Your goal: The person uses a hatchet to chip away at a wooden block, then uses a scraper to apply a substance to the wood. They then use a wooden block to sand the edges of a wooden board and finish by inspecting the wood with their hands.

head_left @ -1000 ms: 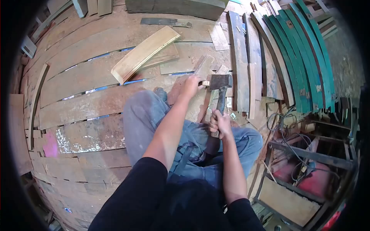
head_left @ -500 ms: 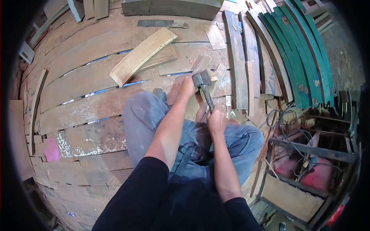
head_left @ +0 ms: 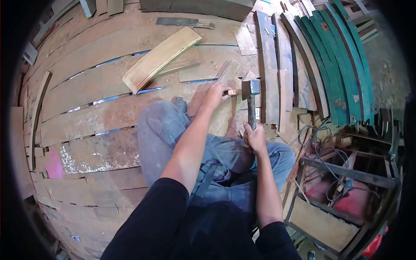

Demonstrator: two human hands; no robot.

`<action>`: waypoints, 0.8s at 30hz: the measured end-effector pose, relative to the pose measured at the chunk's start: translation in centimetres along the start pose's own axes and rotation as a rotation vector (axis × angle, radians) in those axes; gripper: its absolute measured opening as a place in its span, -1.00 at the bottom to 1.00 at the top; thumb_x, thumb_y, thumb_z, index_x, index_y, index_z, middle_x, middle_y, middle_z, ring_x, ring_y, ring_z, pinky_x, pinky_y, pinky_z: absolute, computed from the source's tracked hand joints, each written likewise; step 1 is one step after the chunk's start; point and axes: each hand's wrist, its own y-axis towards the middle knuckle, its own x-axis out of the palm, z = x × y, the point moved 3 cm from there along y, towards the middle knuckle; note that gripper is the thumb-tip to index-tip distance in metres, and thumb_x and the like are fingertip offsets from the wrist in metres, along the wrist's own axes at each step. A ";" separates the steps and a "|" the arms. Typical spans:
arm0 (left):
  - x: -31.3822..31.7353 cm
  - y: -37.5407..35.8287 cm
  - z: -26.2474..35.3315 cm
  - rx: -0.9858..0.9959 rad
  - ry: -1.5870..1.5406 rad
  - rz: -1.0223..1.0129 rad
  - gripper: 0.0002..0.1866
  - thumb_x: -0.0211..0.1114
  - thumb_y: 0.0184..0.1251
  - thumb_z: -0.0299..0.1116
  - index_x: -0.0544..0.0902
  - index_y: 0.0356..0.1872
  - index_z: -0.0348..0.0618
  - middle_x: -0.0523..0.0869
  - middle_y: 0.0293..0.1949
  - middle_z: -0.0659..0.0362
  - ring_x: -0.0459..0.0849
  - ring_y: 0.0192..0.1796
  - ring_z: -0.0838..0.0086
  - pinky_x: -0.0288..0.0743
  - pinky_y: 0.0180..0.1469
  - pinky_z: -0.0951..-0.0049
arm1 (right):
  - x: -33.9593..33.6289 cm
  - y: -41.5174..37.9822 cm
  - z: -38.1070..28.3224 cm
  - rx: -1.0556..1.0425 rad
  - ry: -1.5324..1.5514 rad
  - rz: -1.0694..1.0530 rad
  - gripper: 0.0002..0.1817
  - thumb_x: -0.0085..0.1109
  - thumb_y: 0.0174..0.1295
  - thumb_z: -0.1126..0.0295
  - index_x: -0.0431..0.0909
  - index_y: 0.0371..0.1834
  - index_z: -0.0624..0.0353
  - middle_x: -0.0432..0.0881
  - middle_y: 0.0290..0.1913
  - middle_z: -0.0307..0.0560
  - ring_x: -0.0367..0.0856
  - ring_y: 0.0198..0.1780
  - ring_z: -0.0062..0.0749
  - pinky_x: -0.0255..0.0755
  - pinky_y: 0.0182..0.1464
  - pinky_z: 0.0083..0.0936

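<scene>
My right hand [head_left: 255, 138] is wrapped round the handle of a hammer [head_left: 251, 104], whose blocky metal head stands up and away from me. To the left of that head, my left hand [head_left: 214, 97] pinches a small wooden block [head_left: 233, 92] between thumb and fingers. The block's end faces the hammer head, with a small gap showing between them. Under both hands lie pale scraps of board on the floor between my crossed legs [head_left: 160, 130].
A light moulded board [head_left: 162, 58] rests across another plank on the slatted wooden floor [head_left: 93, 123]. Long planks [head_left: 266, 65] and green slats [head_left: 336, 65] line the right side. Nearer me on the right stands a dark metal frame [head_left: 349, 167] with a tangled cable [head_left: 318, 141].
The hammer and my right hand have moved right, off the spot beside my left hand. The small wooden block in my left fingers now shows.
</scene>
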 end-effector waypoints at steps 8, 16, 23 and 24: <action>-0.1 0.0 0.4 -0.014 -0.001 -0.002 -0.66 0.48 -0.06 -0.48 0.75 -0.15 -0.15 0.73 -0.14 0.06 0.65 0.00 0.15 0.50 0.13 0.26 | 0.8 0.0 0.6 0.079 0.250 -0.095 -0.65 0.12 0.42 0.32 0.29 -0.55 0.07 0.25 -0.74 -0.34 0.20 -0.79 -0.64 0.05 -0.77 -0.55; -0.3 0.1 0.5 -0.037 -0.022 -0.020 -0.65 0.46 -0.03 -0.49 0.76 -0.12 -0.12 0.72 -0.17 0.05 0.65 -0.03 0.13 0.51 0.11 0.23 | 1.2 -0.5 0.9 -0.009 0.064 -0.044 -0.59 0.14 0.40 0.31 0.32 -0.64 0.13 0.31 -0.76 -0.31 0.27 -0.79 -0.62 0.11 -0.75 -0.51; 0.5 0.1 -0.4 -0.025 -0.072 0.000 -0.65 0.45 -0.03 -0.49 0.76 -0.11 -0.09 0.72 -0.16 0.04 0.65 -0.03 0.12 0.51 0.10 0.22 | 1.8 0.1 1.7 0.112 -0.001 -0.049 -0.56 0.08 0.38 0.32 0.35 -0.70 0.18 0.35 -0.78 -0.23 0.33 -0.79 -0.55 0.18 -0.74 -0.46; 0.4 0.3 -0.3 -0.021 -0.054 0.000 -0.65 0.45 -0.04 -0.50 0.76 -0.12 -0.09 0.72 -0.16 0.04 0.65 -0.03 0.12 0.52 0.10 0.22 | 2.3 -0.2 1.2 0.093 0.106 -0.074 -0.56 0.06 0.38 0.30 0.29 -0.70 0.15 0.30 -0.79 -0.27 0.25 -0.82 -0.55 0.13 -0.75 -0.45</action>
